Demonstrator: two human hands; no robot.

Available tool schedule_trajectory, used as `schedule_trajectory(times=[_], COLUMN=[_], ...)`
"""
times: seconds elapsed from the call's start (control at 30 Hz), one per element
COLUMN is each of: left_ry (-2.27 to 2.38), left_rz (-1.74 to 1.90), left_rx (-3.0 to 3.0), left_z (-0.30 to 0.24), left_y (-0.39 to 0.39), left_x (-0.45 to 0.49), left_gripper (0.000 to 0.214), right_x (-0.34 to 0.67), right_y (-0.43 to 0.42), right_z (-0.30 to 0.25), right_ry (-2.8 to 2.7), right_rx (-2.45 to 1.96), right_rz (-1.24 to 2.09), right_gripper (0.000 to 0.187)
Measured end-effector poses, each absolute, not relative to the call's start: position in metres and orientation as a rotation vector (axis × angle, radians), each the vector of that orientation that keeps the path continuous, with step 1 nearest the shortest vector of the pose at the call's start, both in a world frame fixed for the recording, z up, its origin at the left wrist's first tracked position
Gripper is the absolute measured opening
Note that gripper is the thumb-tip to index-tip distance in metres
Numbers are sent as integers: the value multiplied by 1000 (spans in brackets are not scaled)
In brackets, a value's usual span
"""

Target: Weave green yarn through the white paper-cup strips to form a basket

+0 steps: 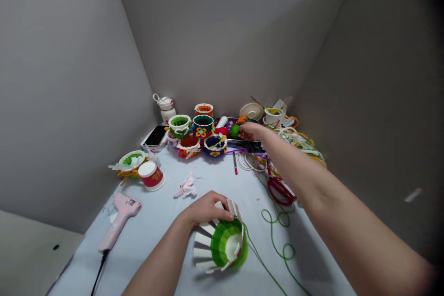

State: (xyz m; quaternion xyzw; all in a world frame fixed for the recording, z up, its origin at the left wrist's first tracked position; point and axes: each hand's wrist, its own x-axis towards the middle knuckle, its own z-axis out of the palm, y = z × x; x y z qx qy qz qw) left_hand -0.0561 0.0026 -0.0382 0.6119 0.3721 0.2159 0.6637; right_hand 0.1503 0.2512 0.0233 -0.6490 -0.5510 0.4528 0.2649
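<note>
My left hand [213,208] grips the rim strips of a paper cup [204,253] tilted toward me, thumb inside and fingers outside. Its white strips fan outward, and bright and dark green yarn [222,239] is woven around its lower part. A loose green strand [260,259] trails from the cup to the table's front. At the back, my right hand [251,130] reaches into a tray of yarn [227,122], its bent fingers closed at the right side of a green yarn ball [234,131]. The fingertips are partly hidden.
Finished woven cups [189,144] stand stacked at the back. On the left lie a pink glue gun [121,217] with its cord, a red and white tub [151,175] and a phone [155,135]. Red-handled scissors [280,192] and tangled yarn [298,141] lie right, beneath my right forearm.
</note>
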Motion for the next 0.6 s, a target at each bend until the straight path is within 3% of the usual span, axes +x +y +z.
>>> schedule_trajectory(times=[0.13, 0.27, 0.43, 0.6], left_ry=[850, 854, 873, 857], left_rz=[478, 476, 481, 475], left_rx=[1368, 1356, 1390, 1409], left_z=[-40, -40, -38, -39], left_y=[4, 3, 3, 3], left_x=[-57, -57, -57, -56], left_gripper=[25, 25, 27, 28], right_x=[150, 152, 159, 177], right_y=[264, 267, 245, 190], right_z=[51, 101, 191, 291], right_ry=[-1319, -1199, -1141, -1184], right_rx=[-1558, -1322, -1072, -937], right_rz=[1362, 1280, 1139, 1020], right_gripper=[22, 21, 21, 35])
